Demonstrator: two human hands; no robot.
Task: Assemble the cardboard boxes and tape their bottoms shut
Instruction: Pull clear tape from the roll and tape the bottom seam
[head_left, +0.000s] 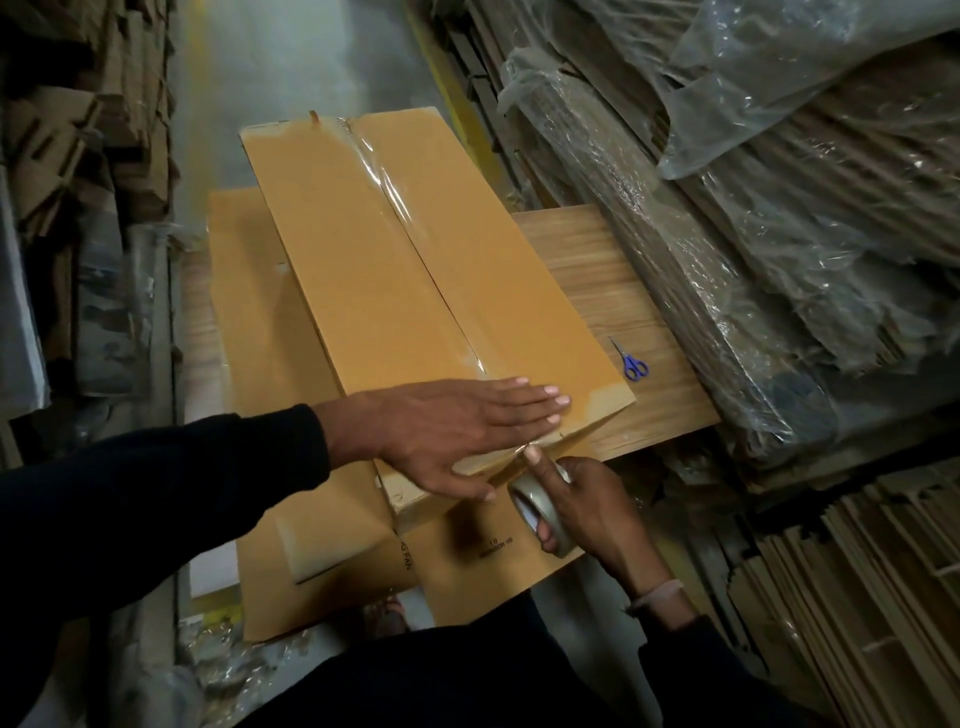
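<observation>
The box (363, 270) is pressed flat-fingered by the left hand (447, 431); the tape roll (540, 512) is gripped by the right hand (592, 506) (scissors (631, 361) nearby).

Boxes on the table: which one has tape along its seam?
The upper box, under the flat left hand: clear tape runs along its centre seam. The box beneath shows none.

Long tan cardboard box (395, 270) lies flap-side up, angled across a flat box blank (291, 525). Two long flaps meet at a centre seam; clear tape (387, 179) covers it, wrinkled at far end. Tape roll (540, 512) at near edge.
</observation>
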